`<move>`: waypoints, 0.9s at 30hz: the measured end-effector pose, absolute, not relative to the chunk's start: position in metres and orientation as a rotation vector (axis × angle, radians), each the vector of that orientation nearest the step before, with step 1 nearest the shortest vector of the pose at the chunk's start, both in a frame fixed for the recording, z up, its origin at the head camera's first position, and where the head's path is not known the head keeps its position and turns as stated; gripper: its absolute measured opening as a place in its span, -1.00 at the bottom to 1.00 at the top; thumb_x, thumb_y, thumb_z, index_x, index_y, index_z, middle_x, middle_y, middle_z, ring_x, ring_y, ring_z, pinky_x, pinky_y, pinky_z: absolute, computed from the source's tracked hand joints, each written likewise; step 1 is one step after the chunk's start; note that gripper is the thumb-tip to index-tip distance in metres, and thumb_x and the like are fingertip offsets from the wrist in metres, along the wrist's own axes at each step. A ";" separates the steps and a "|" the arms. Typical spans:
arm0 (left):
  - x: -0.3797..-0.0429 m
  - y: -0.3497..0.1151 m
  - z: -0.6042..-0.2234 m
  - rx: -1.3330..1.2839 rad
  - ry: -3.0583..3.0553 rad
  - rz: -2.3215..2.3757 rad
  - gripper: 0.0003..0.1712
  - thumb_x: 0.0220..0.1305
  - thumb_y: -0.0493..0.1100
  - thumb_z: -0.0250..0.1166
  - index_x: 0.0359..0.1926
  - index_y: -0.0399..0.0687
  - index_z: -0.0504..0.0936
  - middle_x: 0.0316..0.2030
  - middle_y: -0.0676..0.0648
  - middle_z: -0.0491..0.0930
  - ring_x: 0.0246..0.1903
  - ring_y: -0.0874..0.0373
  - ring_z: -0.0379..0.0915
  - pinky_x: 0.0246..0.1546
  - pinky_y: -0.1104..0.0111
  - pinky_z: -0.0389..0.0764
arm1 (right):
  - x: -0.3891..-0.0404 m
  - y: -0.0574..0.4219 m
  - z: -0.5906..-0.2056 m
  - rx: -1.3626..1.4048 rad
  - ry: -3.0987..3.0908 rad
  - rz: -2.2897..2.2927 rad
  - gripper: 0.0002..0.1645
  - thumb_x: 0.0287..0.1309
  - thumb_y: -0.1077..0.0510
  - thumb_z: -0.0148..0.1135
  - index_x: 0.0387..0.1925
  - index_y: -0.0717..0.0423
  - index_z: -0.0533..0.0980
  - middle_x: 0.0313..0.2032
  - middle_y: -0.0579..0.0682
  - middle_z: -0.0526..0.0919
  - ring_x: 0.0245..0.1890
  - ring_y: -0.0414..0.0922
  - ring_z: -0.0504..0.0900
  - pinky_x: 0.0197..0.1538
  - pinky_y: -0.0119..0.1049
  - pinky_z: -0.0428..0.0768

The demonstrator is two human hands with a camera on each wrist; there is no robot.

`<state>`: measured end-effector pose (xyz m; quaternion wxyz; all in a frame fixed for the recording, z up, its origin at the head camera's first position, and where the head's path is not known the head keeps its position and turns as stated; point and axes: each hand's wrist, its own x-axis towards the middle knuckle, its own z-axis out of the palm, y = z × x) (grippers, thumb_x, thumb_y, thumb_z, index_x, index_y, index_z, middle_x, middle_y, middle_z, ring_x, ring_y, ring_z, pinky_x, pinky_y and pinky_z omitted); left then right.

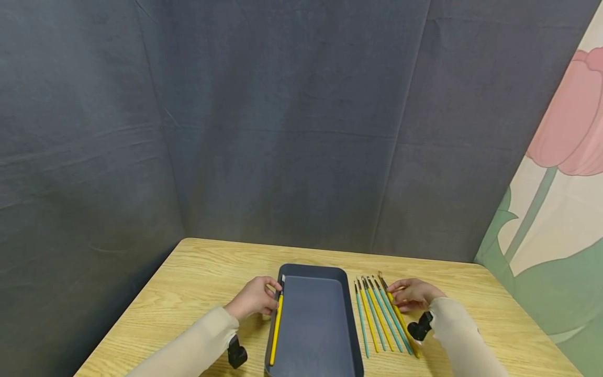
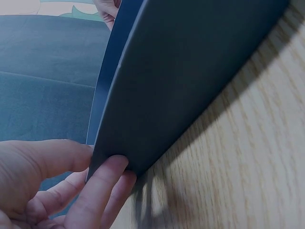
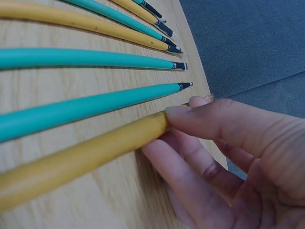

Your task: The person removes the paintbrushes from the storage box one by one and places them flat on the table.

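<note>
A dark tray (image 1: 313, 319) stands on the table, its long sides running away from me. My left hand (image 1: 256, 297) grips its left rim, thumb on the inner side and fingers against the outer wall (image 2: 157, 81). Along that side inside the tray lies a yellow paintbrush (image 1: 277, 330), close to the left fingertips. To the tray's right, my right hand (image 1: 415, 294) pinches the thick yellow paintbrush (image 3: 95, 160) near its bristle end, between thumb and fingers. This brush is the rightmost of the row. Its bristles are partly hidden behind the thumb in the right wrist view.
Several thinner paintbrushes with teal handles (image 1: 382, 324) and yellow handles (image 1: 370, 317) lie side by side between the tray and my right hand, bristles pointing away. The wooden table (image 1: 221, 256) ends at a dark cloth backdrop (image 1: 282, 131). A flower-patterned curtain (image 1: 556, 209) hangs at right.
</note>
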<state>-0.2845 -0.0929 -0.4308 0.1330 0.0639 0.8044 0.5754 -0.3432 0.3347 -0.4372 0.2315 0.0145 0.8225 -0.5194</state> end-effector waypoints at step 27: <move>-0.284 -0.093 -0.430 0.195 2.373 1.659 -0.59 0.01 -0.57 0.28 -0.06 -0.40 0.50 -0.45 -0.11 0.41 -0.58 0.13 0.37 -0.55 0.32 0.56 | -0.342 0.332 -0.436 0.070 2.228 -1.459 -0.66 0.09 0.46 0.21 -0.04 0.33 0.53 -0.37 -0.01 0.65 -0.47 -0.22 0.64 -0.35 -0.34 0.67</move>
